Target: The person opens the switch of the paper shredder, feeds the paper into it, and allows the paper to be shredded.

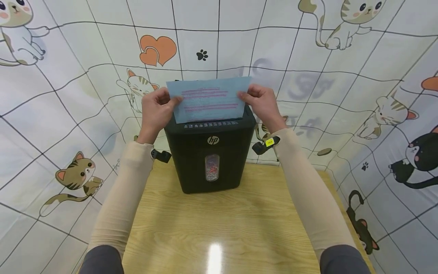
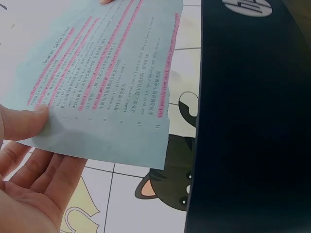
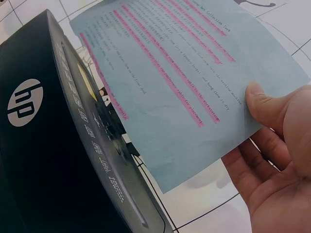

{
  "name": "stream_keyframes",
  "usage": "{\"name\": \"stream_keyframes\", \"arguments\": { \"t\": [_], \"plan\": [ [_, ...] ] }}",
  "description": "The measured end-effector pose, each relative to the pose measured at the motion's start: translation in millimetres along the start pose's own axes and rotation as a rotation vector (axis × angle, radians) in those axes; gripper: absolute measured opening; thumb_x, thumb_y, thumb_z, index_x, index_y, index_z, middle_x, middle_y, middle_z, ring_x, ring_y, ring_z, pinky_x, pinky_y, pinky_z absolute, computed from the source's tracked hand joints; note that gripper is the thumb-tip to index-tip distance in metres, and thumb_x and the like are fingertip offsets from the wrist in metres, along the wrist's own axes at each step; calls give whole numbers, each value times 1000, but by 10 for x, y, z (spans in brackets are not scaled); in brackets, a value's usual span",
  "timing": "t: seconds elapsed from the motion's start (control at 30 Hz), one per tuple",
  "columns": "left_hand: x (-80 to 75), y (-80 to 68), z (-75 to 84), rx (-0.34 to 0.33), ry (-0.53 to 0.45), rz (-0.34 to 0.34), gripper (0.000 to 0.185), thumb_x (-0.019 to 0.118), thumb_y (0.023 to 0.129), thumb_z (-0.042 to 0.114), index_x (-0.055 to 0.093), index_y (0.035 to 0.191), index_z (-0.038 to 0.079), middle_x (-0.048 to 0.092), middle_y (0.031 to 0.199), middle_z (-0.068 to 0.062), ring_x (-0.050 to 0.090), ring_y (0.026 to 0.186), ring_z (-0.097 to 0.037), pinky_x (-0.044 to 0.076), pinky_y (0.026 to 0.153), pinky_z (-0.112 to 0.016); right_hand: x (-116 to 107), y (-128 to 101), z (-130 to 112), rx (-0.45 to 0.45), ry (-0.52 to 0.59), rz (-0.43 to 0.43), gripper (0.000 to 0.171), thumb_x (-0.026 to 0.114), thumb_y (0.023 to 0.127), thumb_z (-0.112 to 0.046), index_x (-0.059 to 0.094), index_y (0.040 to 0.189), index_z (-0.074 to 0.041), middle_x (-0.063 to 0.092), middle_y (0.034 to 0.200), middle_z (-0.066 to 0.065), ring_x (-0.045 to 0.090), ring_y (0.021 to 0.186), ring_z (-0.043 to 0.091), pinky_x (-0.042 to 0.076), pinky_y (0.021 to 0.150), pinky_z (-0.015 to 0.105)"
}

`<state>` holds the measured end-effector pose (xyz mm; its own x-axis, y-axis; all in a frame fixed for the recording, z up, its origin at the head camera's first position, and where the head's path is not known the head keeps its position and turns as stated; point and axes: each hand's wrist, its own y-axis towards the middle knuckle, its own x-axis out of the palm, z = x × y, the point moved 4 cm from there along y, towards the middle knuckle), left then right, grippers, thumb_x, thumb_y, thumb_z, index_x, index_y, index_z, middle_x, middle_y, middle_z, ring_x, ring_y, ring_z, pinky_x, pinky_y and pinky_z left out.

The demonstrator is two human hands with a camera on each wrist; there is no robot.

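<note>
A light blue sheet of paper [image 1: 210,99], printed with text and marked with pink highlighter lines, is held upright over the top of a black HP paper shredder [image 1: 191,160]. My left hand [image 1: 157,108] pinches its left edge between thumb and fingers. At the right edge my right hand [image 1: 263,102] pinches it the same way, thumb on the printed side. In the right wrist view the paper's lower edge [image 3: 127,138] hangs near the shredder's top; whether it touches the slot I cannot tell. A small window [image 1: 212,167] in the shredder's front shows shredded bits.
The shredder stands on a light wooden table [image 1: 212,217] near its back edge. Behind and at both sides hangs a white gridded cloth [image 1: 239,45] with cartoon cats. Each wrist wears a small black camera, such as the right one [image 1: 261,147].
</note>
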<state>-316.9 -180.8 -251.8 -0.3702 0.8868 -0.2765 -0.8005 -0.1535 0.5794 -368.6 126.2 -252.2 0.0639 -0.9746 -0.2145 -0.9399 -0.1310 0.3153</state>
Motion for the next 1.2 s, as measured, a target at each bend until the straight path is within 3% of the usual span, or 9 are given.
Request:
{"name": "stream_keyframes", "arguments": {
  "t": [0.63, 1.03, 1.2],
  "plan": [
    [67, 145, -248, -44, 25, -65, 23, 73, 97, 27, 78, 112, 10, 78, 109, -12, 74, 90, -8, 56, 77, -20, 89, 196, 250, 1, -23, -25, 30, 75, 94, -34, 76, 117, -15, 78, 110, -1, 71, 103, 15, 51, 105, 38],
    [184, 139, -314, -47, 67, -107, 23, 74, 96, 25, 78, 115, 11, 79, 109, -12, 76, 93, -16, 55, 76, -21, 25, 257, 403, 55, -56, -15, 32, 74, 94, -36, 76, 119, -16, 78, 115, 2, 72, 103, 14, 52, 105, 39],
    [180, 130, -359, -76, 75, -112, 24, 74, 96, 25, 77, 115, 11, 78, 110, -13, 76, 95, -20, 54, 76, -21, 41, 267, 427, 35, -85, -30, 32, 73, 95, -36, 76, 118, -15, 78, 113, 3, 71, 103, 15, 51, 105, 38]
  ]
}}
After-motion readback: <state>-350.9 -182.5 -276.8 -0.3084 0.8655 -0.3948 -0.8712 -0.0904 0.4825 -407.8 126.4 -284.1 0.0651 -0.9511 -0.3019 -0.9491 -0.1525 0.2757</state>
